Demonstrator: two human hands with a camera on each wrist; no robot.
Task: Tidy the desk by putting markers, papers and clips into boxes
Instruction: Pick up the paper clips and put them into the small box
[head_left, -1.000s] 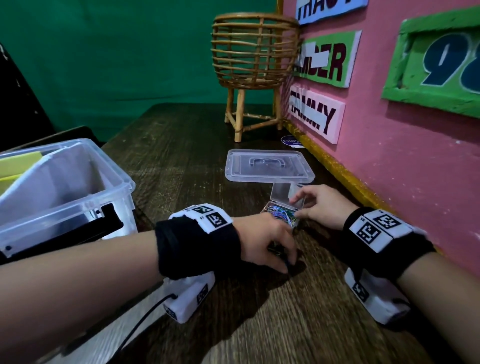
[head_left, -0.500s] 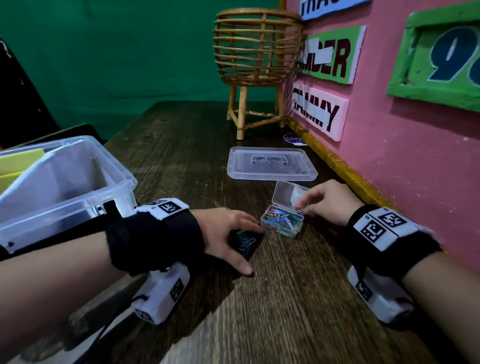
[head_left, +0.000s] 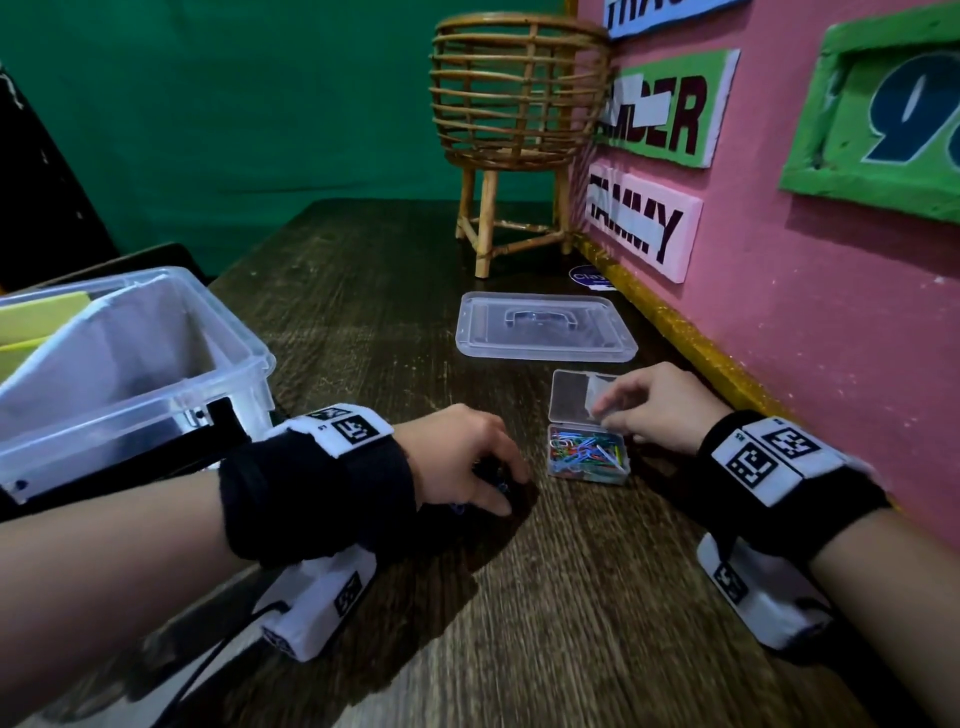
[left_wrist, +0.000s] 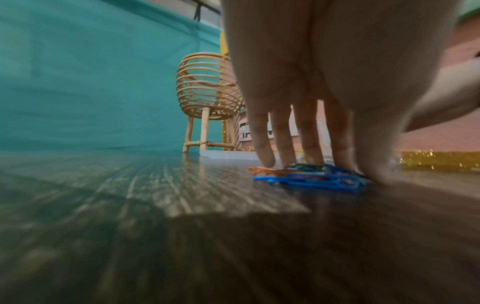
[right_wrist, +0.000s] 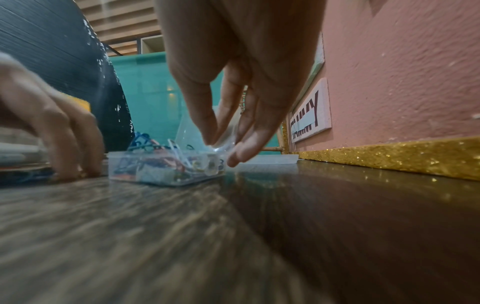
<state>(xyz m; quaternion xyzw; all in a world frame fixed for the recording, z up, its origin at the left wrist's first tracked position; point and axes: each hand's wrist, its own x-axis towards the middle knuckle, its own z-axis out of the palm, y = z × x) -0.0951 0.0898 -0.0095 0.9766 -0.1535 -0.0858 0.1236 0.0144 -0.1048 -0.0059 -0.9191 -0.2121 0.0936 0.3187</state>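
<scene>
A small clear box full of coloured paper clips sits on the wooden desk. My right hand pinches its raised clear lid between thumb and fingers; the right wrist view shows that pinch on the lid above the box. Just left of the box, my left hand is cupped over a little pile of loose paper clips lying flat on the desk. The fingertips stand behind the pile and the thumb closes in beside it.
A large clear box holding white and yellow paper stands at the left. Its flat lid lies beyond the small box. A rattan basket on legs stands at the back by the pink wall with its gold strip.
My left hand drew back from the small box to the loose clips on the desk and has now closed over them. The right hand stays on the lid.
</scene>
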